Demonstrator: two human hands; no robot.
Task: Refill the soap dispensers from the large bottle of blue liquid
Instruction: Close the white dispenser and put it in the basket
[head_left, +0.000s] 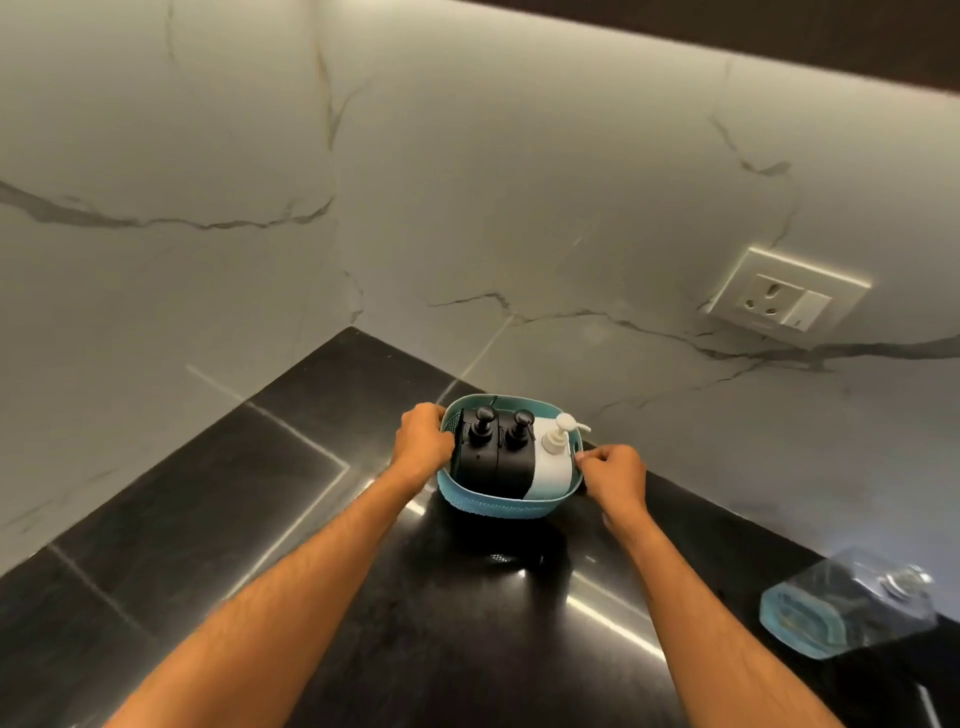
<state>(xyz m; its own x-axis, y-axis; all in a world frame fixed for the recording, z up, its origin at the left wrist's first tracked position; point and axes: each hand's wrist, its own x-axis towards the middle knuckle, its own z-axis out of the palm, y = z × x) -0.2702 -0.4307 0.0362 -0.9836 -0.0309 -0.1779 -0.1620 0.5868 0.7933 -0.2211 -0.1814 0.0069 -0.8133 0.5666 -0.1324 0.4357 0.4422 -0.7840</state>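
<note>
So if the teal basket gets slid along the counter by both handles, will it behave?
Probably slides easily: the counter looks polished. The basket is likely thin plastic, so its rim may flex where the left hand and right hand grip it. The three tall dispensers fill it snugly, so tipping seems unlikely.

A blue basket (498, 506) holding three soap dispensers (491, 457) is gripped by both hands (422, 441) on a black counter (218, 519).

Glossy black stone counter (311, 519); smooth veined marble-look wall (467, 182); perforated teal plastic basket (498, 506); matt black dispensers (493, 462); white plastic dispenser (553, 467); clear glossy bottle (847, 603).
</note>
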